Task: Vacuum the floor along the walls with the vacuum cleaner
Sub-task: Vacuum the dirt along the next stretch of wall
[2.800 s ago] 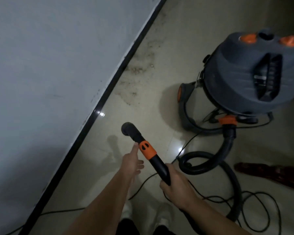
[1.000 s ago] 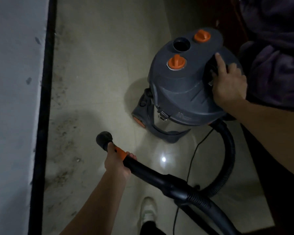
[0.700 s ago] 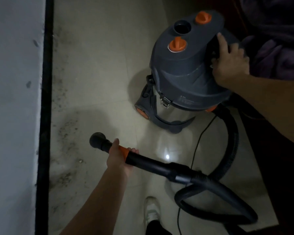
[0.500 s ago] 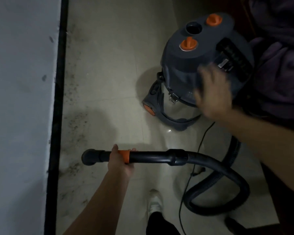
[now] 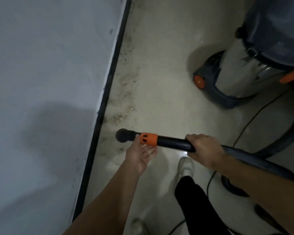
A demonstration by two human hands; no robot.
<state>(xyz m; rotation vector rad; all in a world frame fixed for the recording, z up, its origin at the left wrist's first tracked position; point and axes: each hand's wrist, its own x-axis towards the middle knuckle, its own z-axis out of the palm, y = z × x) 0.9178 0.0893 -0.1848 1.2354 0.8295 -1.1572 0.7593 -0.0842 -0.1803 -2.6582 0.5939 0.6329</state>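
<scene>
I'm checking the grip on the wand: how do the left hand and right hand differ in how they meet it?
The right hand wraps over the black wand; the left hand lies below it with loose fingers, only its thumb against it. The left hand is at the orange collar near the nozzle; the right hand is farther back, towards the hose. Both touch the same wand.

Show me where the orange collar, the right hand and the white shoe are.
orange collar (image 5: 148,139): head view, middle of the band.
right hand (image 5: 204,150): head view, back of the hand.
white shoe (image 5: 185,165): head view, the toe.
</scene>
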